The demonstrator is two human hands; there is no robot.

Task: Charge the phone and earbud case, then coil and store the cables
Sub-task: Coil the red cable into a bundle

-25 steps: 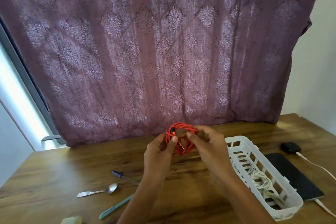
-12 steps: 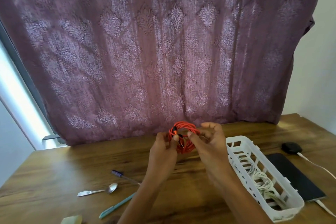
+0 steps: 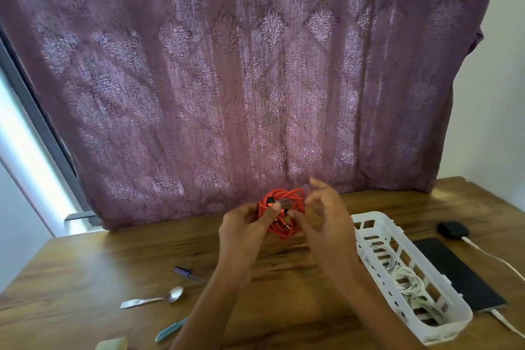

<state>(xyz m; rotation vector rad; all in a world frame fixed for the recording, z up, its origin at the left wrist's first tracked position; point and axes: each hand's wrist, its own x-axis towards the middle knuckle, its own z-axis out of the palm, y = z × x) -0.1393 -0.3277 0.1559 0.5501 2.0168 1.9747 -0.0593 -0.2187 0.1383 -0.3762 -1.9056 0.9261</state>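
My left hand (image 3: 241, 226) grips a coiled red cable (image 3: 284, 200) above the middle of the wooden table (image 3: 85, 278), thumb across the loops. My right hand (image 3: 324, 219) is beside the coil, its thumb tip by the loose plug end while the other fingers spread out, blurred. To the right stands a white slotted basket (image 3: 366, 224) holding a coiled white cable (image 3: 409, 284). A black phone (image 3: 457, 273) lies beyond the basket with a white cable (image 3: 505, 324) plugged into its near end. A black earbud case (image 3: 451, 230) sits farther back, also plugged into a white cable (image 3: 491, 257).
On the table's left lie a metal spoon (image 3: 153, 299), a purple pen (image 3: 189, 274), a teal pen (image 3: 170, 329) and a pale block (image 3: 112, 344) at the bottom edge. A mauve patterned curtain (image 3: 255, 65) hangs along the back of the table.
My right hand let go of the coil's right side and its fingers spread open; only its thumb stays near the plug. The left hand keeps holding the coil.
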